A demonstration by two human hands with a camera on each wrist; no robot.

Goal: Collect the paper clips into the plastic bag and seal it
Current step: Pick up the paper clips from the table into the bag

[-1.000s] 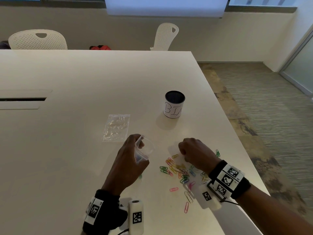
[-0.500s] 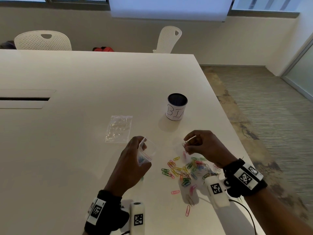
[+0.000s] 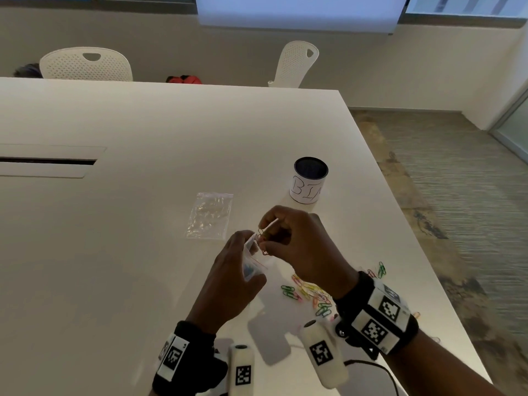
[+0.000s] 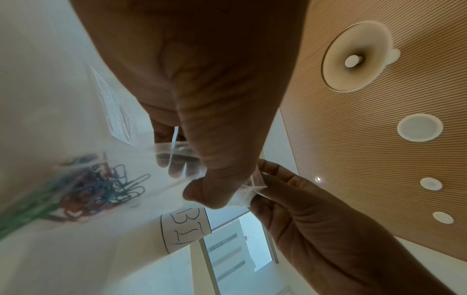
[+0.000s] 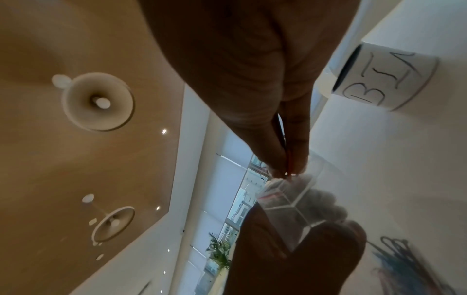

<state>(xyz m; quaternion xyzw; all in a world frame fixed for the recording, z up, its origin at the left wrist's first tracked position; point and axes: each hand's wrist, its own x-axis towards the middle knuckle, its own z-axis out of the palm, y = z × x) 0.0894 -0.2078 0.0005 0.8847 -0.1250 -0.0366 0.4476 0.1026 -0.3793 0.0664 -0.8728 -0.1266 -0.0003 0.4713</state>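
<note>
Left hand: raised over the white table, fingers and thumb curled round a small clear plastic bag, gripping it near its open mouth.
Right hand: just beside the left, thumb and fingers pinched together on a few paper clips held at the bag's mouth (the right wrist view shows a clip squeezed between the fingertips).
Bag contents: a tangle of blue, green and red bagged clips lies in the lower part of the bag, seen through the plastic in the left wrist view.
Loose clips: a scatter of green, yellow, pink and orange ones lies on the table under the right wrist, with a few more near the table's right edge.
Second bag: clear, lying flat on the table just beyond the hands, touched by neither.
Cup: a dark-rimmed cylinder wrapped in white paper with hand-drawn letters, standing upright beyond the right hand.
Background: two white chairs stand at the table's far side.
</note>
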